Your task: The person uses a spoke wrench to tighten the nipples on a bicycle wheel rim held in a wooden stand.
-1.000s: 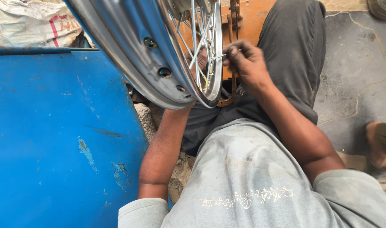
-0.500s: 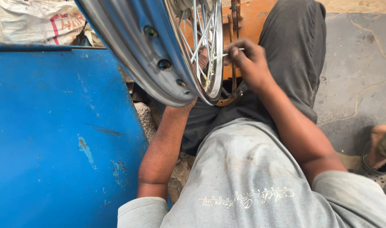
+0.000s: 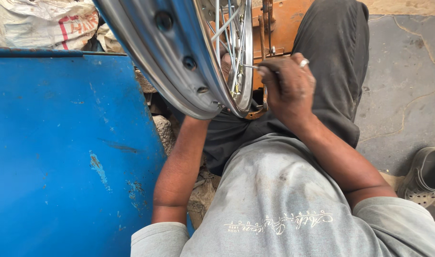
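The right hand (image 3: 286, 85) is closed in a fist round a thin metal spoke (image 3: 250, 67), pinching its end between thumb and fingers; a ring sits on 1 finger. The spoke runs left from the fist into the spoked wheel rim (image 3: 179, 62), which stands tilted just left of the hand, its lower edge above the person's lap. The rim is bright polished steel, curved and smooth, with a row of dark round holes along its inner channel, and thin silvery spokes cross inside it. The left forearm goes up behind the rim; the left hand (image 3: 225, 64) shows only partly through the spokes, and its grip cannot be told. Behind the fist stands an orange metal frame (image 3: 284, 28), rusty and scuffed. A blue painted panel (image 3: 60, 152), chipped in places, fills the left side
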